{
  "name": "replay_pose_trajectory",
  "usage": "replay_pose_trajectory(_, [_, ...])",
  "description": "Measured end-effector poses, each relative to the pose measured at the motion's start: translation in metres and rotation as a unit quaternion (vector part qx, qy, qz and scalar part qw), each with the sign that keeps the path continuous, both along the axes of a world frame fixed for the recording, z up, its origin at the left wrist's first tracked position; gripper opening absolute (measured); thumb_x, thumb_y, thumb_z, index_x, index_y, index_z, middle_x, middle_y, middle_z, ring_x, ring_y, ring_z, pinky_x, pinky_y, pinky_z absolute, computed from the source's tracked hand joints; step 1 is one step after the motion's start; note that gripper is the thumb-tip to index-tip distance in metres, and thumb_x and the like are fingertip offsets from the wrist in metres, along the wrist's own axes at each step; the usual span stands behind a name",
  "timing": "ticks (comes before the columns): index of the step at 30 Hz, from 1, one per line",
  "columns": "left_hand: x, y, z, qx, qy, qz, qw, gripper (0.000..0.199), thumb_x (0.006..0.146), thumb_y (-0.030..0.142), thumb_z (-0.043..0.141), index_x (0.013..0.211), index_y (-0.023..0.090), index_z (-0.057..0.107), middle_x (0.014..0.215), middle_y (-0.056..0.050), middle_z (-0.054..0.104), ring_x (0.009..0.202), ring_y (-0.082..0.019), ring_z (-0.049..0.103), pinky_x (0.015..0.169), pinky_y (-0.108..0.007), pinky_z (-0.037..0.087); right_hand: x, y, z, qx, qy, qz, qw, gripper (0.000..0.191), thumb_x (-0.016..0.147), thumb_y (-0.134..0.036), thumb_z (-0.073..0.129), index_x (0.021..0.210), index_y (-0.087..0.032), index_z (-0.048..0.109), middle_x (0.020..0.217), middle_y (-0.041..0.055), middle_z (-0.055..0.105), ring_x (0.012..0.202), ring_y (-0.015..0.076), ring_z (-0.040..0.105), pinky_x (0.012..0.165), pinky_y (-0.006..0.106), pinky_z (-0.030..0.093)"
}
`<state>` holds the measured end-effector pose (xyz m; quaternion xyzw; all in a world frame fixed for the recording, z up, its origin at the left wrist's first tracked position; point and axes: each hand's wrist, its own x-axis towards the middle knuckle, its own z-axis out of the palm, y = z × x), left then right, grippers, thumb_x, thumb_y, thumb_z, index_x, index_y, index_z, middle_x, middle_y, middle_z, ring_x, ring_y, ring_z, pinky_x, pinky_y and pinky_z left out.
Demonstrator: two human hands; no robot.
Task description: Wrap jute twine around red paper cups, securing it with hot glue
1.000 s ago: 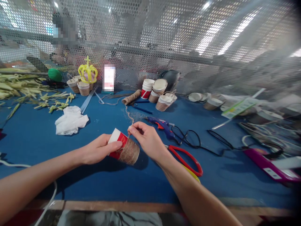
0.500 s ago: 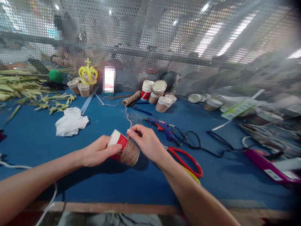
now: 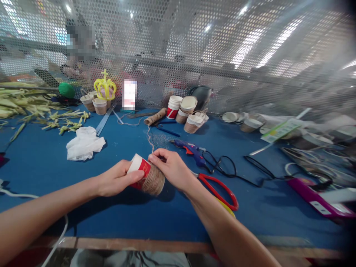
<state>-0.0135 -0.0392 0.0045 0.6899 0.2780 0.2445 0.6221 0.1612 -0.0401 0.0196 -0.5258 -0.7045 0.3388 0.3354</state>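
Observation:
A red and white paper cup (image 3: pixel 145 165) lies tilted in my left hand (image 3: pixel 118 179), whose thumb and fingers wrap its rim end. Brown twine (image 3: pixel 154 180) is wound round the half toward the cup's base. My right hand (image 3: pixel 170 165) pinches the loose strand of twine (image 3: pixel 150 138) against the cup's upper side, at the edge of the wound part. That strand runs back to a twine roll (image 3: pixel 155 116) on the table. Behind my right wrist lie scissors with red and yellow handles (image 3: pixel 218 191), partly hidden by the forearm.
A blue glue gun (image 3: pixel 193 150) with a black cord lies right of centre. Stacked paper cups (image 3: pixel 174 105) and twine-wrapped cups (image 3: pixel 194 123) stand at the back. Crumpled white tissue (image 3: pixel 85 144) is at left, a purple power strip (image 3: pixel 319 200) at right. A perforated metal screen (image 3: pixel 167 44) rises behind.
My right hand has shifted slightly left along the cup with the strand between its fingers. My left hand and the cup stay almost still.

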Motion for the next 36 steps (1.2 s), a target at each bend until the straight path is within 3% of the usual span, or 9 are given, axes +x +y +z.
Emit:
replay_pose_trajectory(8, [0.0,0.005,-0.007,-0.136,-0.049,0.066,0.987,0.026,0.073,0.036,0.055,0.074,0.012,0.064,0.067,-0.001,0.061,0.058,-0.01,0.05,0.058,-0.02,0.039,0.004,0.007,-0.005,0.008,-0.013,-0.019,1.0,0.021,0.079,-0.027,0.048,0.064,-0.015,0.056,0.063,0.0004,0.057,0.061,0.012,0.052,0.059,0.024,0.039])
replay_pose_trajectory(12, [0.002,0.014,-0.005,-0.186,-0.112,0.176,0.96,0.021,0.071,0.032,0.058,0.075,0.012,0.065,0.061,0.0,0.063,0.054,-0.01,0.053,0.052,-0.018,0.039,0.007,0.01,-0.009,0.027,0.053,-0.082,0.995,0.026,0.081,-0.037,0.043,0.082,-0.014,0.056,0.078,0.0061,0.062,0.072,0.0156,0.058,0.066,0.029,0.044])
replay_pose_trajectory(16, [0.006,0.019,-0.002,-0.208,-0.142,0.248,0.935,0.025,0.072,0.031,0.056,0.083,0.01,0.066,0.065,-0.003,0.066,0.055,-0.01,0.055,0.054,-0.018,0.041,0.005,0.006,-0.009,0.022,0.079,-0.062,0.995,0.035,0.08,-0.039,0.045,0.102,-0.013,0.051,0.095,0.0103,0.06,0.082,0.017,0.058,0.071,0.031,0.047])
replay_pose_trajectory(19, [0.007,0.02,-0.002,-0.23,-0.144,0.242,0.932,0.03,0.073,0.034,0.056,0.088,0.009,0.065,0.069,-0.005,0.067,0.056,-0.011,0.056,0.054,-0.019,0.042,0.002,0.002,-0.007,0.003,0.059,-0.028,0.998,0.038,0.078,-0.037,0.049,0.108,-0.013,0.05,0.101,0.0108,0.059,0.082,0.0168,0.058,0.071,0.031,0.047])
replay_pose_trajectory(22, [0.005,0.019,-0.003,-0.242,-0.162,0.196,0.936,0.034,0.071,0.037,0.057,0.089,0.009,0.064,0.075,-0.008,0.068,0.065,-0.015,0.059,0.061,-0.022,0.044,0.001,0.002,-0.007,-0.003,0.049,-0.019,0.999,0.034,0.08,-0.035,0.047,0.104,-0.013,0.053,0.098,0.0095,0.061,0.081,0.0165,0.058,0.072,0.031,0.047])
replay_pose_trajectory(25, [0.002,0.018,-0.004,-0.217,-0.171,0.159,0.948,0.033,0.064,0.026,0.066,0.093,0.009,0.062,0.082,-0.008,0.068,0.074,-0.016,0.059,0.069,-0.024,0.043,0.002,0.005,-0.007,-0.01,0.053,-0.037,0.998,0.032,0.081,-0.035,0.044,0.102,-0.013,0.054,0.095,0.0086,0.062,0.082,0.0159,0.058,0.071,0.029,0.047])
replay_pose_trajectory(28, [0.0,0.018,-0.006,-0.173,-0.16,0.151,0.96,0.038,0.061,0.016,0.067,0.097,0.011,0.059,0.088,-0.008,0.067,0.08,-0.016,0.059,0.076,-0.026,0.041,0.002,0.006,-0.008,-0.012,0.055,-0.047,0.997,0.03,0.082,-0.035,0.043,0.101,-0.014,0.054,0.095,0.0075,0.062,0.083,0.0156,0.058,0.073,0.03,0.046])
replay_pose_trajectory(36, [0.001,0.017,-0.009,-0.12,-0.129,0.164,0.971,0.033,0.064,0.018,0.064,0.096,0.011,0.059,0.086,-0.006,0.067,0.08,-0.016,0.058,0.079,-0.028,0.042,-0.001,0.004,-0.01,-0.015,0.094,-0.031,0.995,0.025,0.081,-0.03,0.047,0.101,-0.017,0.052,0.099,0.0077,0.061,0.086,0.0161,0.058,0.074,0.031,0.048])
